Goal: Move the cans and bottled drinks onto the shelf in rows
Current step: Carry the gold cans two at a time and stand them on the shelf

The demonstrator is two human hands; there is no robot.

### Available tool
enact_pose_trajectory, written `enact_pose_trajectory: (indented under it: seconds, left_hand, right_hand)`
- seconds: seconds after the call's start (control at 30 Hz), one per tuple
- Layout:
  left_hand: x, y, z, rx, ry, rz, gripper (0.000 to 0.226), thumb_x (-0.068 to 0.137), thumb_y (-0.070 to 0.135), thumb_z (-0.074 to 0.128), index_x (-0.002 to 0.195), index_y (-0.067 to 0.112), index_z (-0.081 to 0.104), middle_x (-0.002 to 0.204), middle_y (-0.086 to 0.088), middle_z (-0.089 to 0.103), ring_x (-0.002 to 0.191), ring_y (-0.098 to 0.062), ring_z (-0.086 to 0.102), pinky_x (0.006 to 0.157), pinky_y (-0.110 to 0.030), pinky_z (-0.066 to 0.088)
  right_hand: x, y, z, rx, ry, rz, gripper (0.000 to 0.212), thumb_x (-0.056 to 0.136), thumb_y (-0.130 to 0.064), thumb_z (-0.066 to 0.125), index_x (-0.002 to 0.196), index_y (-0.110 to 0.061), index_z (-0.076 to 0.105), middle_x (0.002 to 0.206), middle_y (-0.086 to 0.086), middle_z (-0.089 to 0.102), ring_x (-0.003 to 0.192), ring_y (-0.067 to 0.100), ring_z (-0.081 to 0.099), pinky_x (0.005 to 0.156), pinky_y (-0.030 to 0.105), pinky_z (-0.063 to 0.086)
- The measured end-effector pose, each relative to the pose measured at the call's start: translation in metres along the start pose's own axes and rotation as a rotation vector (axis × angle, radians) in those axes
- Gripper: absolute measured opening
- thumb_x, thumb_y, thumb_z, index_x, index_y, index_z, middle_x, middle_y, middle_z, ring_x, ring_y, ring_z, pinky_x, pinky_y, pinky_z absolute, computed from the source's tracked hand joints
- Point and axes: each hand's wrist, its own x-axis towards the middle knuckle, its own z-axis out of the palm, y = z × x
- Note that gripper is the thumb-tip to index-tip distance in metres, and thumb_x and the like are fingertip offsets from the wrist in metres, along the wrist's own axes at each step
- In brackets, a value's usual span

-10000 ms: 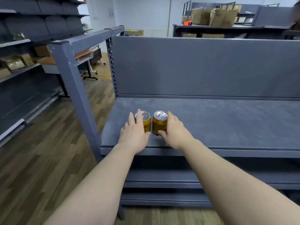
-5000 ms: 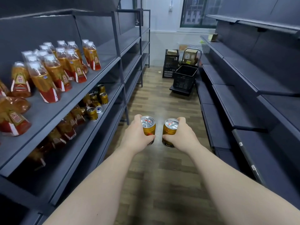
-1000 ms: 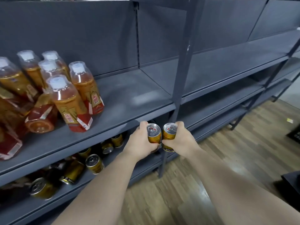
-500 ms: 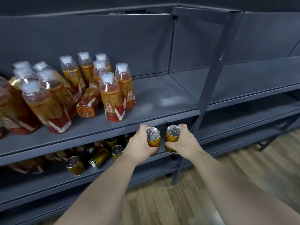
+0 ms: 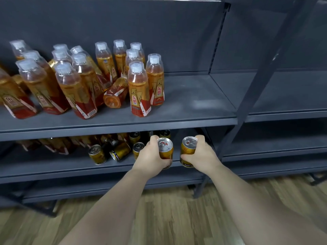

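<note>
1. Grey metal shelving (image 5: 194, 119): its upper board carries bottled drinks (image 5: 138, 89) at 10 o'clock, with labels reading "东鹏". One toppled bottle (image 5: 115, 96) lies among them.
2. On the lower board are loose gold cans (image 5: 97, 154), some tipped, at 9 o'clock from the hands.
3. Left hand (image 5: 152, 158) wraps an upright left can (image 5: 165, 149) in front of the lower board.
4. Right hand (image 5: 203, 156), at 3 o'clock, clasps the right can (image 5: 188, 149), lettered "Red Bull". The two cans are apart.

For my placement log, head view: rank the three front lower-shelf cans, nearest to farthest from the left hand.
1. Upright can, just left of the left hand.
2. Tipped can, farther left.
3. Leftmost upright can, at the group's far left.
</note>
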Motion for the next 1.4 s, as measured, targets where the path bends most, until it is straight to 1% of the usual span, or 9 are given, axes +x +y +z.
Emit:
enact_pose_trajectory:
  seconds: [0.13, 0.3, 0.6, 0.83, 1.03, 1.13, 1.23, 1.3, 1.4]
  left_hand:
    - [-0.002, -0.005, 0.0, -0.01, 0.015, -0.03, 0.078, 0.075, 0.028, 0.086, 0.132, 0.028, 0.033, 0.113, 0.012, 0.047, 0.102, -0.008, 0.05, 0.076, -0.02, 0.047]
    - [0.003, -0.013, -0.004, -0.025, 0.025, -0.046, 0.079, 0.076, 0.025, 0.085, 0.135, 0.025, 0.033, 0.117, 0.01, 0.048, 0.11, -0.013, 0.054, 0.081, -0.022, 0.051]
    - [0.023, -0.038, 0.004, -0.025, -0.017, -0.028, 0.076, 0.075, 0.025, 0.085, 0.131, 0.027, 0.034, 0.117, 0.008, 0.049, 0.102, -0.01, 0.051, 0.079, -0.022, 0.05]
    - [0.045, -0.078, 0.032, -0.044, 0.001, -0.055, 0.075, 0.076, 0.024, 0.085, 0.132, 0.027, 0.035, 0.126, 0.003, 0.056, 0.111, -0.016, 0.058, 0.083, -0.023, 0.051]
    - [0.086, -0.108, 0.074, -0.065, 0.108, 0.015, 0.067, 0.073, 0.028, 0.084, 0.119, 0.036, 0.036, 0.119, 0.006, 0.057, 0.101, -0.014, 0.059, 0.079, -0.027, 0.049]
    - [0.109, -0.119, 0.098, -0.125, 0.18, 0.046, 0.073, 0.073, 0.028, 0.084, 0.129, 0.032, 0.037, 0.122, 0.007, 0.055, 0.106, -0.012, 0.057, 0.086, -0.026, 0.049]
    - [0.131, -0.122, 0.115, -0.164, 0.246, 0.069, 0.078, 0.074, 0.026, 0.083, 0.136, 0.028, 0.036, 0.126, 0.001, 0.052, 0.112, -0.017, 0.056, 0.095, -0.03, 0.048]
    - [0.143, -0.124, 0.121, -0.199, 0.281, 0.098, 0.081, 0.074, 0.025, 0.082, 0.139, 0.026, 0.034, 0.126, -0.001, 0.051, 0.111, -0.017, 0.055, 0.093, -0.029, 0.048]
    - [0.155, -0.131, 0.13, -0.19, 0.318, 0.156, 0.082, 0.075, 0.023, 0.081, 0.141, 0.023, 0.033, 0.126, -0.001, 0.051, 0.108, -0.015, 0.055, 0.086, -0.024, 0.043]
  right_hand:
    - [0.003, -0.001, 0.004, -0.002, -0.009, 0.001, 0.074, 0.075, -0.033, 0.084, 0.13, -0.027, 0.034, 0.12, 0.0, 0.055, 0.106, 0.019, 0.057, 0.086, 0.034, 0.052]
    - [0.006, -0.004, 0.011, 0.003, -0.012, 0.003, 0.075, 0.077, -0.034, 0.083, 0.132, -0.027, 0.034, 0.121, -0.001, 0.054, 0.108, 0.019, 0.056, 0.088, 0.033, 0.051]
    - [0.019, -0.002, 0.028, 0.007, -0.009, 0.051, 0.073, 0.078, -0.035, 0.082, 0.131, -0.029, 0.032, 0.121, -0.002, 0.053, 0.107, 0.018, 0.055, 0.086, 0.031, 0.048]
    - [0.043, 0.02, 0.073, 0.036, -0.03, 0.056, 0.075, 0.078, -0.032, 0.083, 0.134, -0.028, 0.032, 0.121, -0.005, 0.054, 0.107, 0.016, 0.056, 0.086, 0.029, 0.047]
    - [0.092, 0.055, 0.111, 0.057, -0.006, -0.034, 0.068, 0.075, -0.035, 0.082, 0.124, -0.033, 0.036, 0.119, -0.003, 0.055, 0.102, 0.016, 0.058, 0.09, 0.039, 0.053]
    - [0.123, 0.072, 0.124, 0.087, 0.055, -0.092, 0.073, 0.072, -0.038, 0.082, 0.131, -0.032, 0.039, 0.123, -0.004, 0.055, 0.107, 0.017, 0.058, 0.093, 0.039, 0.051]
    - [0.147, 0.084, 0.133, 0.087, 0.083, -0.151, 0.084, 0.072, -0.043, 0.08, 0.142, -0.032, 0.035, 0.125, -0.006, 0.058, 0.111, 0.015, 0.058, 0.097, 0.039, 0.05]
    - [0.158, 0.09, 0.138, 0.107, 0.099, -0.181, 0.088, 0.072, -0.043, 0.08, 0.144, -0.03, 0.032, 0.123, -0.007, 0.06, 0.11, 0.015, 0.059, 0.096, 0.037, 0.05]
    - [0.172, 0.101, 0.148, 0.127, 0.15, -0.243, 0.083, 0.074, -0.038, 0.081, 0.142, -0.026, 0.034, 0.115, -0.01, 0.059, 0.104, 0.013, 0.06, 0.087, 0.031, 0.05]
